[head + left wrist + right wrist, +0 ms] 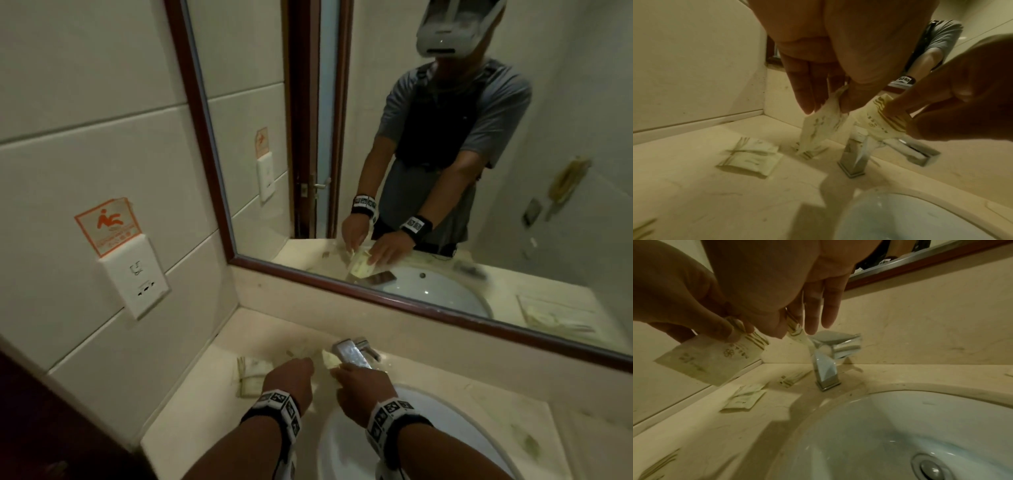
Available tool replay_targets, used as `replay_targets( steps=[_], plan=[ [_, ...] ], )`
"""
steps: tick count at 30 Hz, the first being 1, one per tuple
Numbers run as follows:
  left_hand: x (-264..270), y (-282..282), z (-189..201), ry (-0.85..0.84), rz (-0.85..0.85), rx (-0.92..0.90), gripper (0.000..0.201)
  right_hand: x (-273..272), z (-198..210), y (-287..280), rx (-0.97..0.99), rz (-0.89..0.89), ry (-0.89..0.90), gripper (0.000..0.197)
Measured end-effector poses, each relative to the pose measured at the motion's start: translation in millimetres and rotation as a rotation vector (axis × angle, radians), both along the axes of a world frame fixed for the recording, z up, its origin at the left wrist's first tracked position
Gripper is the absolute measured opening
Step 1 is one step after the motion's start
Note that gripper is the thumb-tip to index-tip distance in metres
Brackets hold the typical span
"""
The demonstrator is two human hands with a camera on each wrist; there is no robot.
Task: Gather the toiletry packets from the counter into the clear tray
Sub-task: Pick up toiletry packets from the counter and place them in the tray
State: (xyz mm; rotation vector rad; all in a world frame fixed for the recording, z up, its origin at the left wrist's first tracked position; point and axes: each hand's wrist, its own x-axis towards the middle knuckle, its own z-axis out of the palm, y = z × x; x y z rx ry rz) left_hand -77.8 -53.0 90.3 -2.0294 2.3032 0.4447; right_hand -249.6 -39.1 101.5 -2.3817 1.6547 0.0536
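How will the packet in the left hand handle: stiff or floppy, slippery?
Probably floppy: the packet hangs limp from the left hand's fingertip pinch. Likely very light, being thin and flat. Its smooth film could slip; hard to tell.

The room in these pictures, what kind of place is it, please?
Most likely a hotel bathroom. A white sink is set in a marble counter with a chrome faucet under a framed mirror, and small toiletry packets lie on the counter.
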Motion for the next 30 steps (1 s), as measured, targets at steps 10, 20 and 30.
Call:
replay_targets(
  steps=[10, 20, 30],
  plan=[
    [-84, 17, 14, 0.05, -0.055, -0.026, 0.05, -77, 16, 30, -0.011, -0.092, -0.097, 0.033],
    [-138, 56, 26, 0.005, -0.065, -0.008, 0.031, -132, 9, 67, -0.051, -0.18, -0.146, 0.025],
    [-166, 96, 26, 0.054, -0.146, 0.008, 0.025, -170, 14, 113, -0.014, -0.227, -0.154, 0.02]
  ],
)
